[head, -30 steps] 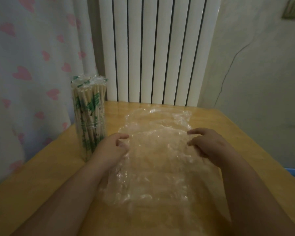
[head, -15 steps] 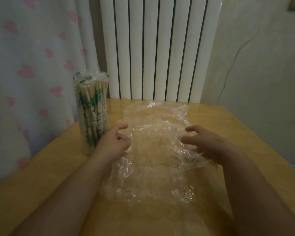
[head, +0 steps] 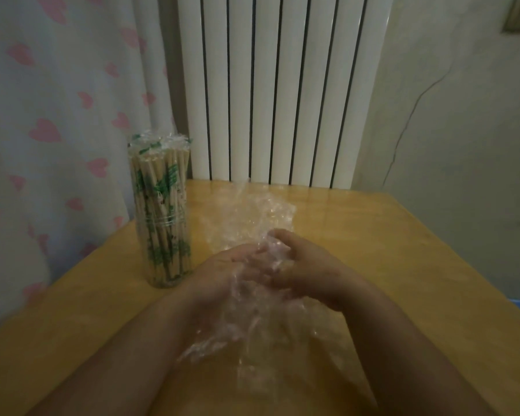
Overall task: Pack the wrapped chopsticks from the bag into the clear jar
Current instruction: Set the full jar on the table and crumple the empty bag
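At frame centre the left hand [head: 231, 267] and right hand [head: 309, 273] meet, fingers curled partway, gathering the crumpled clear bag [head: 246, 223] between them; both grip its plastic. Left of centre the clear jar [head: 162, 250] stands upright on the wooden table [head: 403, 265], packed with wrapped chopsticks [head: 159, 181], apart from the hands
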`<state>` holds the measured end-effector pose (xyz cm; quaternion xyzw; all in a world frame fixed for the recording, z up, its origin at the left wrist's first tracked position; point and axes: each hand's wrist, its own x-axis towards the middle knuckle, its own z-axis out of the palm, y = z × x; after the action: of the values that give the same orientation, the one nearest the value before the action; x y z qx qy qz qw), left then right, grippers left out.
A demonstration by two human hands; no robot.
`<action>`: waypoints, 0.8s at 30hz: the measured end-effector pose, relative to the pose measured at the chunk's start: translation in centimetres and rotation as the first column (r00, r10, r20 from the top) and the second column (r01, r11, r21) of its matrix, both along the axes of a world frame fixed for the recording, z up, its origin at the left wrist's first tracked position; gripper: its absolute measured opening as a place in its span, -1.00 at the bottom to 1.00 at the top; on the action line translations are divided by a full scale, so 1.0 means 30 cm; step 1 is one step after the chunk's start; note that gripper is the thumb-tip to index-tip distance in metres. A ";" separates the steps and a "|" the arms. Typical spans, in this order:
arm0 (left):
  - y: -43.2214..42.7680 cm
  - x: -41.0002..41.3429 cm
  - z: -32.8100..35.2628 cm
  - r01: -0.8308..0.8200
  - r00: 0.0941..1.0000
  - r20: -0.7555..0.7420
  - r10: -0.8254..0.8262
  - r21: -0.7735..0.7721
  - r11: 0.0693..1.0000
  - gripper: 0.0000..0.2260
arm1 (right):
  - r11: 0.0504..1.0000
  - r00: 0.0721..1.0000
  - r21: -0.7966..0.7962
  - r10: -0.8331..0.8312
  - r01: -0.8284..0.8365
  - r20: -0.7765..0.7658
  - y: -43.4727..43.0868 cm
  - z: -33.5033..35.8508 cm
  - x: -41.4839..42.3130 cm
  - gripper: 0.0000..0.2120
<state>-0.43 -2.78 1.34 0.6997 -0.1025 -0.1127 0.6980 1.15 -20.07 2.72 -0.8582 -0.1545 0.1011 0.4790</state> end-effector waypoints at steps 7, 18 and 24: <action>0.019 0.024 -0.002 -0.536 0.738 0.478 0.476 -0.012 0.844 -0.87 | 0.935 0.891 -0.074 -0.303 0.346 0.340 -0.053 0.068 0.019 -0.75; -0.016 -0.008 -0.006 -0.098 0.805 0.557 -0.205 0.465 0.880 -0.15 | 0.951 0.999 0.309 -0.029 0.014 0.046 -0.022 0.083 -0.024 -0.84; 0.039 0.043 -0.014 -0.206 0.923 0.322 0.211 -0.051 0.977 -0.62 | 0.735 0.973 0.666 0.040 0.126 -0.228 -0.036 0.098 -0.023 -0.74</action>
<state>0.85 -1.62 0.93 0.7099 -0.1421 0.0800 0.6852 0.45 -21.14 5.67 -0.6115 -0.1049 0.1241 0.7743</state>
